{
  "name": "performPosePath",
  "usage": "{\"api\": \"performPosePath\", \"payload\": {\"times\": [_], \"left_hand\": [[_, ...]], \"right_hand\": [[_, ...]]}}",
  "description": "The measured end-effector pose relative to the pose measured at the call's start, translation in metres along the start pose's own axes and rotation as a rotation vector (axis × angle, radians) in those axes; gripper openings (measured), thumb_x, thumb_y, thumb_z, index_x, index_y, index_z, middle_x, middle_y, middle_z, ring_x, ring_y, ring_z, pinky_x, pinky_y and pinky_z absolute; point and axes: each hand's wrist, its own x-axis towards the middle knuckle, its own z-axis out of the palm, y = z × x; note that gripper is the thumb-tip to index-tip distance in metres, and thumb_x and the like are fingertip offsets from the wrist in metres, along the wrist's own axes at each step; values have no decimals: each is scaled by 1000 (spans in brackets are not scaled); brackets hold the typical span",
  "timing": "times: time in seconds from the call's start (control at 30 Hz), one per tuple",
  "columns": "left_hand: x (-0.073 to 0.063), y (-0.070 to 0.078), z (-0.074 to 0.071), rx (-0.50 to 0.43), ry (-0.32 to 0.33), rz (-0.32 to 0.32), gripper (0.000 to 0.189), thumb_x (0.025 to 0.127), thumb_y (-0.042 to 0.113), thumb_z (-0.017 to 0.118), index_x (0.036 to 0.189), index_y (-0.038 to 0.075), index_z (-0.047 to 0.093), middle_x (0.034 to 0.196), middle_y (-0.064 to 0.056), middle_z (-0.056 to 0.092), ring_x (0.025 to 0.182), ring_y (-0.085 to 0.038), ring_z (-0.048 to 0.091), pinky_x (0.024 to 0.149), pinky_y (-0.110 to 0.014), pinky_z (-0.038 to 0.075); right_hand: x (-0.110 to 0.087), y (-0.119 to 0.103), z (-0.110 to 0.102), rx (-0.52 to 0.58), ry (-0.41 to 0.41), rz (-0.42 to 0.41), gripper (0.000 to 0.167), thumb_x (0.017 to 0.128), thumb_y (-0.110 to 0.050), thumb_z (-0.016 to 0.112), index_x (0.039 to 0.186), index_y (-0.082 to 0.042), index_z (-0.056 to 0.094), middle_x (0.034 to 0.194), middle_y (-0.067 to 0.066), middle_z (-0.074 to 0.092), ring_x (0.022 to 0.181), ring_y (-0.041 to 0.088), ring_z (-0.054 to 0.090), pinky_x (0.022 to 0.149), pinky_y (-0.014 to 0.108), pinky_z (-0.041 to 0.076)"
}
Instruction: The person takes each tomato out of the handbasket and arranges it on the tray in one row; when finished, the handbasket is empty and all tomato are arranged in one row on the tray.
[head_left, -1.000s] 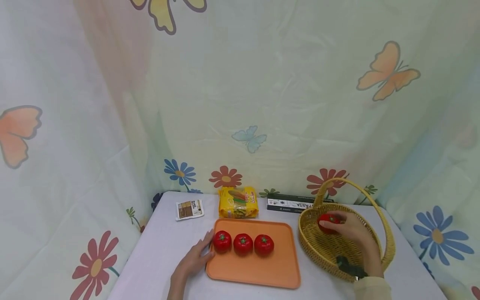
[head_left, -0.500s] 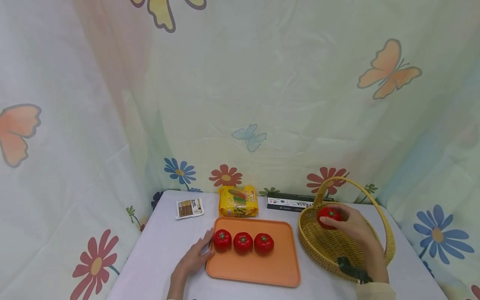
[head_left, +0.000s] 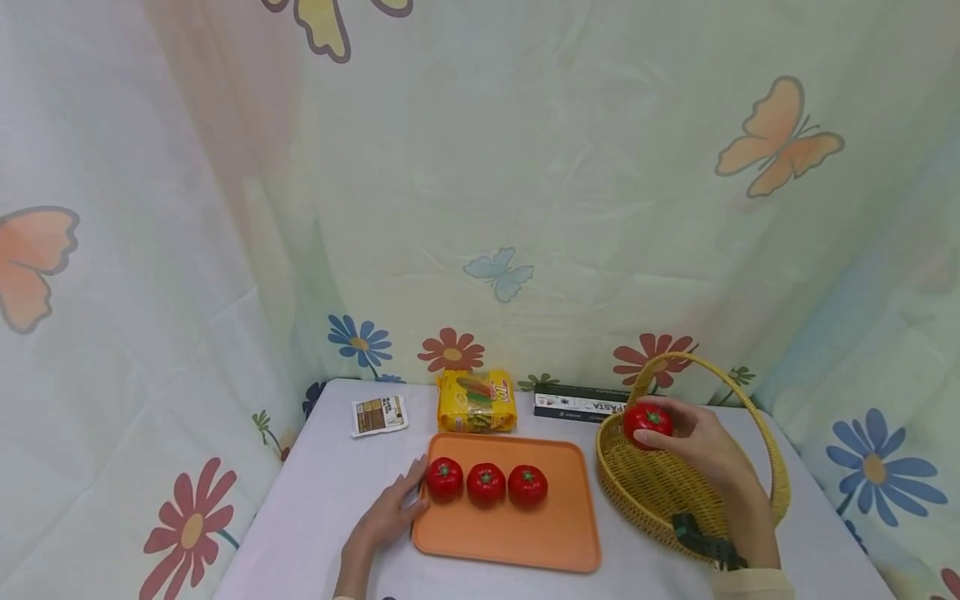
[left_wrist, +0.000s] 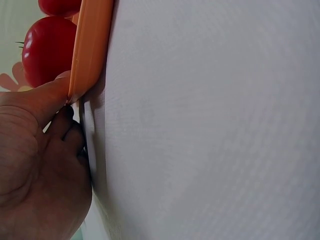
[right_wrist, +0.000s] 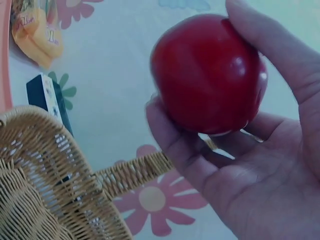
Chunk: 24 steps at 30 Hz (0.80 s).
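Note:
In my right hand (head_left: 705, 442) is a red tomato (head_left: 648, 425) with a green stem, held between thumb and fingers above the back left part of a wicker basket (head_left: 637, 483). The right wrist view shows the thumb on one side of the tomato and the fingers curled round the other. My left hand (head_left: 386, 515) grips the left edge of an orange tray (head_left: 517, 537), thumb over the rim and fingers on its outer side. Three tomatoes stand in a row on the tray: a left one (head_left: 444, 480), a middle one (head_left: 486, 486) and a right one (head_left: 528, 486).
Behind the tray lies a yellow food packet (head_left: 477, 402), with a small white and brown packet (head_left: 379, 416) to its left. A dark pasta box (head_left: 577, 403) lies behind the basket's left side. The basket's tall handle (head_left: 768, 450) arches up past my right arm. Printed curtains enclose the table.
My right hand has raised the tomato from inside the basket and moved it slightly left, towards the rim. The left hand, tray and other tomatoes stay where they were.

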Motion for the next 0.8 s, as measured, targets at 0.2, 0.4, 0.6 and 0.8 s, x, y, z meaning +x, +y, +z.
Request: {"api": "performPosePath", "payload": {"times": [0.2,0.4,0.6,0.8], "left_hand": [[1,0,-1,8,5,7,74,105,29,71,170,26,36,176,-11,33,162,-51,19,127,-74,19],[2,0,-1,7,4,16,75,105,28,71,170,26,36,176,-11,33,162,-50,19,128,-73,19],[2,-1,-1,1,-1,13,75,105,28,71,171,25,35,176,-11,32,162,-50,19,128,-73,18],[1,-3,0,1,-4,17,75,105,27,71,171,25,35,176,-11,32,163,-49,19,128,-73,18]], "right_hand": [[3,-9,5,59,-34,-95,57,100,-13,78,149,6,56,136,30,63,100,8,68,81,27,66],[5,-17,11,101,-70,-154,58,98,-8,79,149,9,55,136,33,61,100,12,71,82,28,66],[8,-20,20,136,-110,-144,60,97,-9,80,149,8,54,139,33,60,105,13,70,84,29,66],[11,-18,32,160,-126,-179,56,96,-5,81,145,7,58,138,33,60,106,14,70,85,30,66]]}}
